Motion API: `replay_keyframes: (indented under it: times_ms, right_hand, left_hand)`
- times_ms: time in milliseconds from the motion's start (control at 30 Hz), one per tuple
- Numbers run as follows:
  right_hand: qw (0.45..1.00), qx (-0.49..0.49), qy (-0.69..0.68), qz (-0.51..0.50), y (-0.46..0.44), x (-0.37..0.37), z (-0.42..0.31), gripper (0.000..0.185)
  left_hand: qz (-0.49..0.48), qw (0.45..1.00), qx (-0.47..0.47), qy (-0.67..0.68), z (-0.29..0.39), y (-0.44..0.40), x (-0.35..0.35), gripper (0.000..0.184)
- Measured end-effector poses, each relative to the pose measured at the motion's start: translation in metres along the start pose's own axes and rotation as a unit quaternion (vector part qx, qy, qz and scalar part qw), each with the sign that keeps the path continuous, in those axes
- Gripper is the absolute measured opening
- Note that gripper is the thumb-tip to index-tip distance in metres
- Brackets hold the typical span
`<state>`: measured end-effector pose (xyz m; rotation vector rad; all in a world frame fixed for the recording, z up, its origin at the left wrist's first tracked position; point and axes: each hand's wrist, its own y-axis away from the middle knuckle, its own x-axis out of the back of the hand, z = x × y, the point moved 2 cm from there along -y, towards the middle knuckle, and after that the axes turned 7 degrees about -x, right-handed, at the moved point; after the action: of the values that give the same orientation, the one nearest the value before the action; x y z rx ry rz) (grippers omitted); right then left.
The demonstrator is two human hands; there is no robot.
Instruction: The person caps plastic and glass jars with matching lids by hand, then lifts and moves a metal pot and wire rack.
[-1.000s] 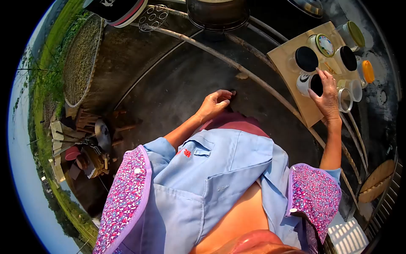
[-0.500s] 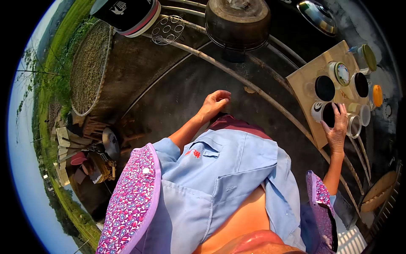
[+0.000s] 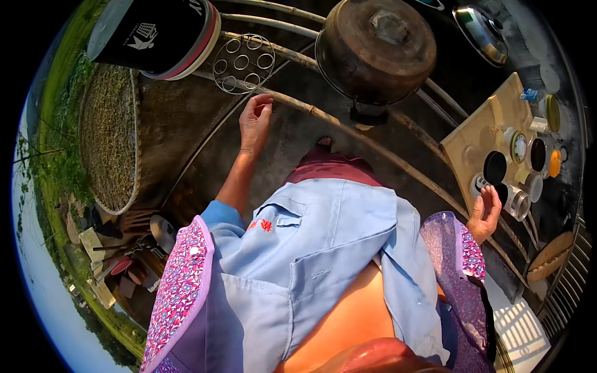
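Observation:
My left hand (image 3: 255, 124) is raised just below a round wire rack with several rings (image 3: 241, 62). Its fingers are loosely bent, and nothing shows in them. At the right, my right hand (image 3: 484, 215) hovers beside a wooden board (image 3: 467, 127), fingers stretched and thumb apart, holding nothing visible. Closest to its fingertips are a dark-mouthed jar (image 3: 500, 191) and a clear glass jar (image 3: 518, 205). Further up the board stand a jar with a black lid (image 3: 495, 167) and one with a patterned lid (image 3: 518, 147). An orange lid (image 3: 555, 163) shows at the board's right.
A large lidded pot (image 3: 379, 50) stands at the top centre, with a black bucket (image 3: 155, 37) to its left. Long poles (image 3: 367, 140) cross the ground. A shiny lid (image 3: 480, 34) lies at top right, and a round tray of dried material (image 3: 109, 137) at left.
My right hand has come off the dark-mouthed jar and drawn back toward my body. My left hand has moved up and left, toward the ring rack. The view has shifted.

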<state>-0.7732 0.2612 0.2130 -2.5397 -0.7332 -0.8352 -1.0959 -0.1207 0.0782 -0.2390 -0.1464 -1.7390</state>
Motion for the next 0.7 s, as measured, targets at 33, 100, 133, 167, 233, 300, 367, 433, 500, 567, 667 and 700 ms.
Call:
replay_keyframes:
  times_ms: [33, 100, 133, 167, 233, 300, 367, 433, 500, 567, 667, 700]
  right_hand:
    - [0.985, -0.083, -0.143, -0.049, 0.005, -0.025, -0.004, 0.029]
    - [0.933, -0.185, -0.262, -0.165, 0.004, -0.077, -0.016, 0.025]
    - [0.896, -0.233, -0.313, -0.211, 0.005, -0.103, -0.010, 0.024]
    - [0.874, -0.277, -0.315, -0.245, 0.004, -0.127, -0.013, 0.024]
    - [0.843, -0.336, -0.332, -0.260, -0.001, -0.166, -0.021, 0.025]
    - [0.818, -0.366, -0.348, -0.274, -0.007, -0.194, -0.015, 0.030]
    - [0.769, -0.438, -0.350, -0.308, -0.011, -0.211, -0.017, 0.036]
    - [0.753, -0.445, -0.361, -0.325, -0.015, -0.219, -0.014, 0.036]
    - [0.735, -0.447, -0.374, -0.346, -0.017, -0.227, -0.010, 0.037]
    - [0.713, -0.462, -0.382, -0.364, -0.019, -0.235, -0.008, 0.034]
    - [0.694, -0.472, -0.406, -0.362, -0.023, -0.244, -0.006, 0.030]
    - [0.673, -0.475, -0.422, -0.378, -0.023, -0.249, 0.001, 0.028]
  left_hand:
    - [-0.008, 1.000, -0.002, -0.001, 0.001, -0.008, 0.003, 0.018]
    - [-0.014, 0.991, -0.074, -0.115, 0.007, -0.025, 0.007, 0.018]
    - [-0.020, 0.990, -0.085, -0.114, 0.010, -0.032, 0.007, 0.018]
    - [-0.028, 0.990, -0.086, -0.110, 0.014, -0.039, 0.004, 0.018]
    - [-0.042, 0.988, -0.124, -0.087, 0.020, -0.049, -0.002, 0.014]
    - [-0.054, 0.992, -0.112, -0.027, 0.018, -0.057, -0.007, 0.016]
    - [-0.094, 0.991, -0.090, -0.004, 0.032, -0.062, -0.018, 0.018]
    - [-0.099, 0.990, -0.093, 0.035, 0.040, -0.069, -0.029, 0.019]
    - [-0.100, 0.987, -0.100, 0.071, 0.050, -0.082, -0.041, 0.022]
    - [-0.132, 0.984, -0.079, 0.086, 0.060, -0.098, -0.054, 0.026]
    - [-0.153, 0.984, -0.077, 0.057, 0.063, -0.128, -0.075, 0.030]
    - [-0.167, 0.982, -0.080, 0.038, 0.056, -0.141, -0.080, 0.031]
